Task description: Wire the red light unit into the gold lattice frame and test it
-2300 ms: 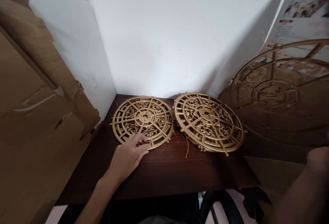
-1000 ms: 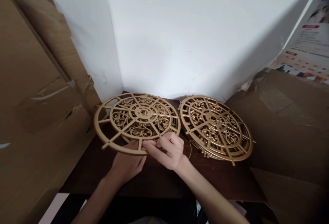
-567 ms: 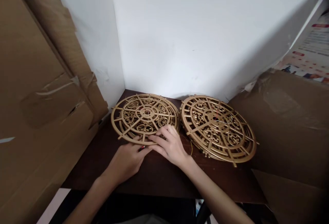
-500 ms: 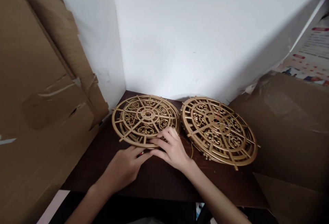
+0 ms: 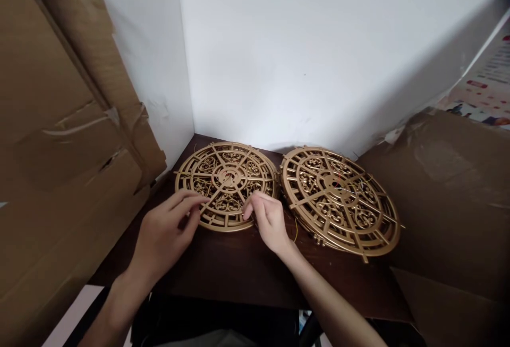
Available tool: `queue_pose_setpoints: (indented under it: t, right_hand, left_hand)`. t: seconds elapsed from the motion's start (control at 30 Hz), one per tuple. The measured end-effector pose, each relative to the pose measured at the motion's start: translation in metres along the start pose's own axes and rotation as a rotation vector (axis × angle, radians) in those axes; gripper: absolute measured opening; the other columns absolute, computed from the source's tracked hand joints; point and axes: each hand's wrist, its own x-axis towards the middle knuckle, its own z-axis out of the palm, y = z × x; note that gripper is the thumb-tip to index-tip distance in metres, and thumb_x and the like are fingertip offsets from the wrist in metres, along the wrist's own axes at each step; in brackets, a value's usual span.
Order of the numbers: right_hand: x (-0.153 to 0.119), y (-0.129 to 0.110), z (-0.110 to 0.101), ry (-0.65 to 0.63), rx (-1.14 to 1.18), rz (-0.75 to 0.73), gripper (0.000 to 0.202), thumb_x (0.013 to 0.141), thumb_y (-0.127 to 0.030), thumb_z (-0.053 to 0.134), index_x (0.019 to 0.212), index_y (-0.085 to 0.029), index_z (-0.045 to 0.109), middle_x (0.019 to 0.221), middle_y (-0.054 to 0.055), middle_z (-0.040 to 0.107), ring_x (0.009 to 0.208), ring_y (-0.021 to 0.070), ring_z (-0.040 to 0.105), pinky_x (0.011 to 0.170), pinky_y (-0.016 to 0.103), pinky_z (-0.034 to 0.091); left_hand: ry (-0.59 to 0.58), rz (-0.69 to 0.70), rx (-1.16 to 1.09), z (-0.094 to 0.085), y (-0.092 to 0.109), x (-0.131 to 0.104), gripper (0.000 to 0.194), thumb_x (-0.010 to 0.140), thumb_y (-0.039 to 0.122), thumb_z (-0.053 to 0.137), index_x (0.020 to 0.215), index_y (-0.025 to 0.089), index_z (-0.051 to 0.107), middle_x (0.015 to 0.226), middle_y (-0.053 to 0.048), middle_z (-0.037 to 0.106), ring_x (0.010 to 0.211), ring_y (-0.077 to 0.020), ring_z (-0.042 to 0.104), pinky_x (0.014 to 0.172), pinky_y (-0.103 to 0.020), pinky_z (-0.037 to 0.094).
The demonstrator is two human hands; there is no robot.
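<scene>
Fingers of the left hand (image 5: pixel 163 230) narrow over the left disc stack's (image 5: pixel 221 179) 8 o'clock; those of the right hand (image 5: pixel 271 223) curl at 5 o'clock; grip: cannot tell. Dark worktop (image 5: pixel 235 280) below. Right disc stack (image 5: pixel 325 182) at 3 o'clock. Judged: gold scrollwork discs already piled; remainder undeterminable. Yellow wire (image 5: pixel 296 231): right stack's 8 o'clock.

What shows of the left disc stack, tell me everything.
The left stack of round gold openwork discs, metal or plastic by look, lies flat on the dark table beside the right stack. Rings, spokes and scrollwork surround a pierced hub with thin strands. Left hand and right hand overlap its near side; contact unclear.
</scene>
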Motion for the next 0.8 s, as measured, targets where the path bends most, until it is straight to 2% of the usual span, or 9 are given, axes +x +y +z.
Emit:
queue_pose_setpoints:
  t: [0.1,0.17,0.27,0.4,0.47,0.53,0.63,0.7,0.8]
  right_hand:
    - [0.021,0.005,0.014,0.116,0.107,0.115,0.053,0.100,-0.043,0.032,0.055,-0.020,0.048,0.056,-0.001,0.051,0.055,0.0114,0.050,0.061,0.027,0.040]
    - [0.038,0.010,0.021,0.155,0.146,0.138,0.055,0.099,-0.047,0.031,0.053,-0.020,0.043,0.052,-0.003,0.046,0.051,0.0101,0.046,0.059,0.026,0.038]
    - [0.059,0.021,0.029,0.148,0.145,0.118,0.058,0.097,-0.053,0.032,0.051,-0.020,0.043,0.049,-0.003,0.044,0.049,0.0096,0.044,0.057,0.025,0.036]
    - [0.067,0.038,0.033,0.136,0.201,0.145,0.059,0.096,-0.054,0.032,0.051,-0.020,0.046,0.048,-0.003,0.044,0.048,0.0097,0.044,0.057,0.025,0.037]
    - [0.064,0.045,0.032,0.177,0.231,0.170,0.055,0.096,-0.053,0.032,0.058,-0.020,0.053,0.048,-0.005,0.040,0.046,0.0099,0.041,0.055,0.025,0.035]
    - [0.062,0.050,0.031,0.213,0.233,0.176,0.044,0.096,-0.050,0.035,0.075,-0.020,0.059,0.050,-0.006,0.037,0.046,0.0103,0.038,0.052,0.024,0.033]
    - [0.061,0.052,0.029,0.229,0.209,0.164,0.028,0.098,-0.039,0.036,0.096,-0.021,0.058,0.053,-0.007,0.037,0.047,0.0112,0.038,0.051,0.024,0.031]
    - [0.062,0.051,0.028,0.228,0.165,0.151,0.024,0.097,-0.029,0.034,0.100,-0.022,0.057,0.056,-0.006,0.041,0.049,0.0118,0.041,0.053,0.024,0.033]
    - [0.062,0.047,0.028,0.206,0.031,0.091,0.029,0.091,-0.012,0.033,0.093,-0.021,0.061,0.068,-0.002,0.052,0.064,0.0136,0.053,0.063,0.026,0.041]
  left_hand:
    - [-0.076,-0.043,0.250,0.006,0.000,0.024,0.026,0.092,0.034,0.049,0.104,0.023,0.069,0.110,-0.004,0.065,0.093,-0.0192,0.063,0.067,-0.026,0.048]
    - [-0.153,-0.014,0.341,0.013,-0.003,0.044,0.034,0.090,0.042,0.050,0.113,0.023,0.067,0.112,-0.007,0.064,0.098,-0.0223,0.061,0.066,-0.027,0.047]
    - [-0.305,0.048,0.419,0.027,-0.007,0.077,0.040,0.086,0.049,0.055,0.114,0.023,0.066,0.108,-0.008,0.064,0.102,-0.0253,0.058,0.071,-0.029,0.047]
    - [-0.478,0.098,0.406,0.045,-0.014,0.107,0.032,0.085,0.045,0.059,0.107,0.023,0.068,0.099,-0.006,0.065,0.092,-0.0219,0.059,0.067,-0.027,0.042]
    - [-0.490,0.117,0.338,0.050,-0.019,0.110,0.031,0.085,0.047,0.059,0.104,0.024,0.068,0.096,-0.005,0.065,0.089,-0.0205,0.060,0.066,-0.027,0.041]
    - [-0.482,0.121,0.264,0.052,-0.025,0.108,0.030,0.087,0.045,0.057,0.106,0.025,0.067,0.095,-0.003,0.066,0.088,-0.0191,0.060,0.067,-0.027,0.041]
    - [-0.447,0.118,0.238,0.053,-0.034,0.100,0.022,0.090,0.037,0.053,0.103,0.024,0.067,0.094,-0.003,0.066,0.088,-0.0185,0.061,0.070,-0.027,0.041]
    - [-0.421,0.122,0.255,0.053,-0.038,0.097,0.019,0.091,0.033,0.052,0.094,0.022,0.068,0.093,-0.003,0.066,0.088,-0.0188,0.061,0.069,-0.028,0.041]
    - [-0.405,0.138,0.262,0.052,-0.039,0.095,0.017,0.090,0.031,0.053,0.087,0.021,0.066,0.092,-0.002,0.066,0.087,-0.0189,0.060,0.067,-0.028,0.040]
